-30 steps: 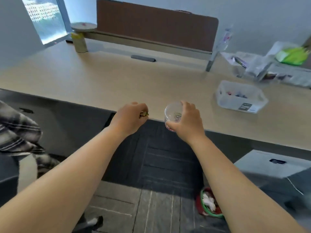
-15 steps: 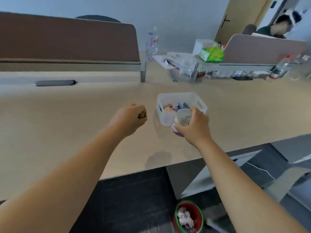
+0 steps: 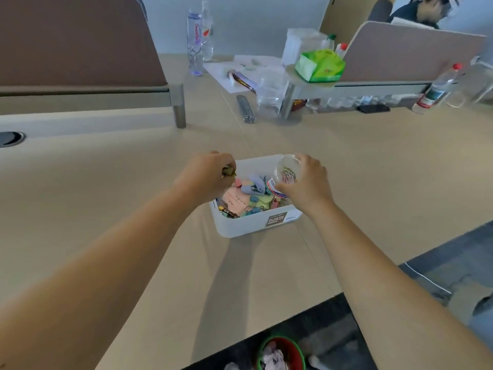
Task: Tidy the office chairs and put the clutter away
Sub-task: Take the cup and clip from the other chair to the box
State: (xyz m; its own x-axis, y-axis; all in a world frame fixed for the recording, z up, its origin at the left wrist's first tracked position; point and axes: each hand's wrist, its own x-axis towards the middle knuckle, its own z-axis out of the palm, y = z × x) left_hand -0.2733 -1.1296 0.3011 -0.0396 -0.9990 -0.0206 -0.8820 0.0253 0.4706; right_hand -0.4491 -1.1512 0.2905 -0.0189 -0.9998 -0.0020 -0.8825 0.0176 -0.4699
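The white plastic bin (image 3: 256,222) is sitting on the tan desk (image 3: 106,209), back from the desk's near edge, with bare desktop lying open to its left and in front of it. Over the bin's left rim the left hand (image 3: 205,177) is hovering with fingers curled tight around a small dark, gold-tipped object (image 3: 229,172); what it is cannot be told. Inside the bin, coloured clips and paper notes (image 3: 248,196) are lying heaped. Over the bin's right rim the right hand (image 3: 304,185) is gripping a clear jar of paper clips (image 3: 284,176), fingers wrapped round its side, the jar tilting with its mouth toward the camera. Beyond the bin, bottles, papers and a green packet (image 3: 320,65) are crowding the far desk. Below the desk's near edge, in front of the bin, a red waste basket (image 3: 281,353) is standing on the dark floor.
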